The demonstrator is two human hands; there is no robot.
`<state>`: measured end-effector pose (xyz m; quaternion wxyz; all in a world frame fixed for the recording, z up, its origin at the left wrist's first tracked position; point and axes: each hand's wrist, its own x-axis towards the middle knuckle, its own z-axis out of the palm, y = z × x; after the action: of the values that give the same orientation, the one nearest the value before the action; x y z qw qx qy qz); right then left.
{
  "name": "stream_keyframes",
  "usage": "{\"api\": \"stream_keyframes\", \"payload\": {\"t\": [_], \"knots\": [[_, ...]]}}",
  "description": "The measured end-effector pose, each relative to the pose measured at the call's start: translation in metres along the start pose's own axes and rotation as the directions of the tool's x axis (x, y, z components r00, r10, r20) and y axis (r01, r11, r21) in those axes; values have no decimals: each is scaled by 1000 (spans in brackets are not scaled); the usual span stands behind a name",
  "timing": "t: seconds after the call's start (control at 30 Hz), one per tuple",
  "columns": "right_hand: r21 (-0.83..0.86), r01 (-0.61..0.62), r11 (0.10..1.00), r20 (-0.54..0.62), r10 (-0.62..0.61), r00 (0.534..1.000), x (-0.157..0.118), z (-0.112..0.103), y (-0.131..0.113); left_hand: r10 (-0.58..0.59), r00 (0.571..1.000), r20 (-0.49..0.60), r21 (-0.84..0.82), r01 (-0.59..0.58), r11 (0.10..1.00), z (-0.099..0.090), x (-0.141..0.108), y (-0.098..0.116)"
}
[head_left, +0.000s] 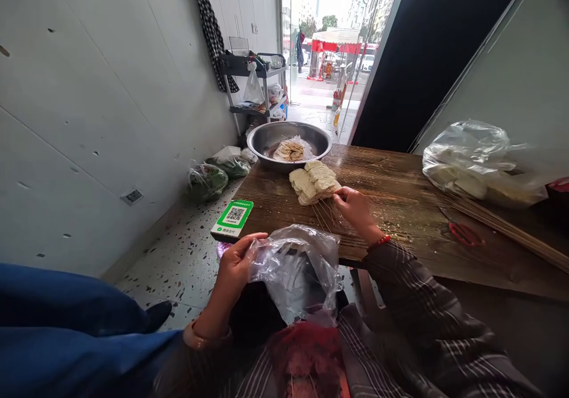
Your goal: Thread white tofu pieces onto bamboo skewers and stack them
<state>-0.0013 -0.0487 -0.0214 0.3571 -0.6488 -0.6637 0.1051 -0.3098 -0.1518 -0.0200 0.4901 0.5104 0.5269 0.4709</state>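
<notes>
My left hand (236, 263) pinches the edge of a clear plastic bag (296, 267), which hangs open over my lap at the table's front edge. My right hand (354, 208), with a red bracelet at the wrist, has its fingers closed at the right edge of a stack of pale skewered food pieces (313, 182). Thin wooden sticks (324, 215) poke out of the stack toward me. The stack lies on the brown wooden table (377, 176). Just behind it, a large metal basin (290, 143) holds more skewered pieces on white plastic.
A green QR code sign (233, 217) stands at the table's left corner. Red-handled scissors (464, 233), long sticks (511, 226) and a filled plastic bag (471, 155) lie to the right. Bagged greens (207, 182) sit on the floor; a person's blue-clad legs (80, 327) are at left.
</notes>
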Motion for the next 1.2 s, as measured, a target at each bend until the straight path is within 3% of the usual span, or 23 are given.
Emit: {"api": "stream_keyframes", "payload": {"t": [0.17, 0.4, 0.53, 0.67, 0.83, 1.0, 1.1, 1.2], "knots": [[22, 12, 1000, 73, -13, 997, -1, 0, 1, 24, 995, 95, 20, -26, 999, 15, 3, 12], [-74, 78, 994, 89, -71, 993, -12, -13, 8, 46, 997, 59, 37, -48, 998, 19, 5, 16], [-39, 78, 996, 106, -73, 992, -15, -13, 13, 71, 997, 28, 63, -72, 995, 16, 6, 15], [-54, 10, 998, 67, -7, 998, -20, -13, 19, 94, 994, -63, 30, -92, 995, 9, 10, 17], [-176, -83, 981, 163, 112, 980, -30, -10, 14, 159, 971, -179, -84, -177, 981, -7, 14, 36], [-259, -109, 960, 198, 163, 966, -33, -7, 0, 159, 966, -204, -173, -195, 965, -36, -6, 55], [-313, -137, 940, 229, 214, 950, -37, 0, -12, 91, 982, -163, -159, -117, 980, -50, -28, 40], [-336, -161, 928, 185, 233, 955, -43, 2, -19, -14, 994, -111, -172, -5, 985, -49, -48, 5]]}}
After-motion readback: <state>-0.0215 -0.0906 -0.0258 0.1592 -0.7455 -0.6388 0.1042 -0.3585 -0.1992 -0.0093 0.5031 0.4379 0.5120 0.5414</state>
